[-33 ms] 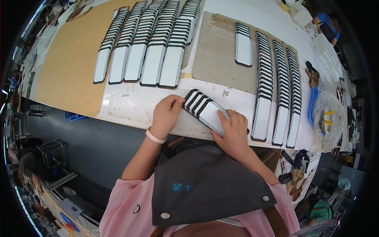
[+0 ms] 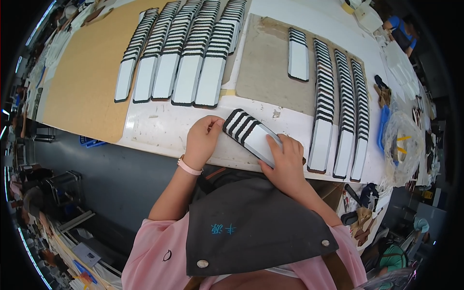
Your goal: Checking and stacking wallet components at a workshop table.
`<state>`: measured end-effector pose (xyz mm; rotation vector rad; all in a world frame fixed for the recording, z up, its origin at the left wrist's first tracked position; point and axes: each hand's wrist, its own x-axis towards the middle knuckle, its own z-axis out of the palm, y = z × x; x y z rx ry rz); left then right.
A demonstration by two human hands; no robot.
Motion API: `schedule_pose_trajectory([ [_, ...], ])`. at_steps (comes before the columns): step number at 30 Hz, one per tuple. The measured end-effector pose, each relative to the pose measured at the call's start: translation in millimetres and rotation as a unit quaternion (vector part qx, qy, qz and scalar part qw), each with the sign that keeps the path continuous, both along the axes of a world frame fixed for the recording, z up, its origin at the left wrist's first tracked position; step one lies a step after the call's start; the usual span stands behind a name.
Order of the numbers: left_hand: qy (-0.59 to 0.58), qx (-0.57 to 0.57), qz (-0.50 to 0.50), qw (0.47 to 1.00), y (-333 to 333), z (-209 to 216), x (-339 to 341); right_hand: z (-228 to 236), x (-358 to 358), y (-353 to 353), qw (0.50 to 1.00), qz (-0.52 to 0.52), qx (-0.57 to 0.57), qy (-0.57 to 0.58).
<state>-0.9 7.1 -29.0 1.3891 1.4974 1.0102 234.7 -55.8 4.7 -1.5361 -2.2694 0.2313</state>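
Note:
In front of me a fanned stack of white strips with black edges (image 2: 255, 138) lies slantwise near the table's front edge. Its overlapped ends make black and white bands at the far left. My right hand (image 2: 286, 157) grips the plain near part, with the thumb on top and the fingers over the right side. Beside the banded end is my left hand (image 2: 203, 137), thumb and finger pinched together, just off the stack's corner. Whatever the pinch holds, if anything, is too small to make out.
Several long fanned stacks (image 2: 208, 79) lie at the back left. More long stacks (image 2: 321, 140) stand in rows at the right, and a shorter one (image 2: 298, 60) rests on the grey board (image 2: 263, 67). A clear plastic bag (image 2: 403, 145) sits at the table's right side.
My left hand has shifted very slightly left, its fingertips moving off the stack's corner. The right hand and the stack have stayed in place.

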Motion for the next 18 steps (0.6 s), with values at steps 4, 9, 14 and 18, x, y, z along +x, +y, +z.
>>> schedule_pose_trajectory([
  [4,0.076,0.012,-0.005,0.997,-4.7,2.8,-4.1,-1.3,0.6,0.4,1.0,0.0,-0.002,-0.004],
  [9,0.086,0.03,-0.035,0.995,-8.2,-0.7,-3.6,-2.1,-0.3,1.7,1.0,0.003,0.002,-0.004],
  [14,0.082,0.041,-0.034,0.995,-7.5,1.9,-2.6,-3.0,0.7,0.3,1.0,0.0,-0.002,-0.01],
  [18,0.049,0.006,-0.012,0.999,-4.6,8.5,3.0,-2.5,0.7,0.5,1.0,-0.001,-0.007,-0.007],
])
